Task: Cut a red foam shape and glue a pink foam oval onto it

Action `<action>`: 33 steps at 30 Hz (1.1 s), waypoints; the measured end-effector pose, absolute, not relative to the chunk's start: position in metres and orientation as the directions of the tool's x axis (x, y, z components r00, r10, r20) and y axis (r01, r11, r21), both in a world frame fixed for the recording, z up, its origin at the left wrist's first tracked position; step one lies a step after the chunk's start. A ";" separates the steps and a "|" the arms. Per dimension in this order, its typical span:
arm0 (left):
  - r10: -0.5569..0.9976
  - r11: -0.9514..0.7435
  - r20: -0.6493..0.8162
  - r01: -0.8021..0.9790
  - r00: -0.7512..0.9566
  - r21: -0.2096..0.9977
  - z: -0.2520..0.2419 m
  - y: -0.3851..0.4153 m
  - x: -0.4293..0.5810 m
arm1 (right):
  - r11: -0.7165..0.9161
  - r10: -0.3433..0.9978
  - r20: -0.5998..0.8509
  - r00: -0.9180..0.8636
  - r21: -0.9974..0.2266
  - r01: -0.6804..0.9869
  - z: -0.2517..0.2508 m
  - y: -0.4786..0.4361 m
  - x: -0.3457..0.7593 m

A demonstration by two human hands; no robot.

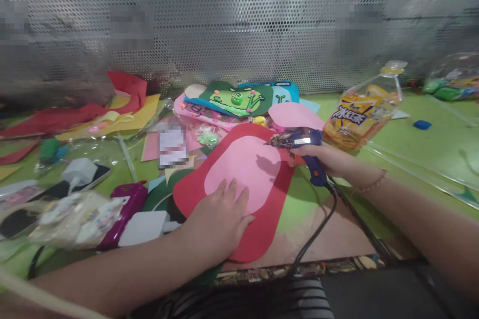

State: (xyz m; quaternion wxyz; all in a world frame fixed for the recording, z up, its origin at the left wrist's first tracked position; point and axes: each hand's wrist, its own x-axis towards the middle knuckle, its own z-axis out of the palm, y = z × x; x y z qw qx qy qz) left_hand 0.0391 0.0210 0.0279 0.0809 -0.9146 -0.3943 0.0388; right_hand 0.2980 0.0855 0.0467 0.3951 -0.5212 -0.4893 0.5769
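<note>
A rounded pink paper shape [243, 164] lies on a larger red paper shape [262, 239] at the middle of the table. My left hand [220, 214] presses on the pink paper's lower part, fingers stretched out and lying flat. In my right hand [322, 159] is a dark blue glue gun [299, 140], its handle pointing down and its nozzle to the left. The nozzle is over the pink paper's upper right edge; whether it touches cannot be seen. A black cord [322, 224] runs down from the handle.
An orange drink bottle [362, 109] stands just beyond my right hand. Behind the papers lies a decorated green and blue paper piece [243, 99]. White chargers [144, 228], a purple case [125, 209] and red paper [67, 119] crowd the left. A perforated metal panel [239, 25] closes the back.
</note>
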 end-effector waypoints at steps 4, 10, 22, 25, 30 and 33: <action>0.723 -0.691 -0.034 0.719 0.690 -0.074 0.035 0.019 0.037 | -0.162 0.964 -0.173 -0.201 -0.984 0.069 0.046 0.086 0.298; 0.660 -0.751 -0.005 0.660 0.751 -0.010 0.037 0.015 0.039 | -0.225 0.966 -0.224 -0.131 -0.974 0.009 0.047 0.087 0.296; 0.633 -0.760 -0.013 0.618 0.774 -0.199 0.019 0.028 0.038 | -0.233 0.972 -0.231 -0.044 -0.970 -0.062 0.041 0.092 0.301; 0.627 -0.760 -0.039 0.601 0.778 -0.247 0.021 0.028 0.039 | -0.229 0.973 -0.229 -0.002 -0.973 -0.042 0.041 0.092 0.301; 0.723 -0.690 -0.057 0.716 0.688 -0.102 0.028 0.022 0.038 | -0.129 0.989 -0.129 0.076 -0.992 0.001 0.036 0.097 0.305; 0.744 -0.667 -0.084 0.744 0.663 -0.035 0.032 0.019 0.038 | -0.102 0.995 -0.102 -0.003 -0.995 0.016 0.033 0.100 0.309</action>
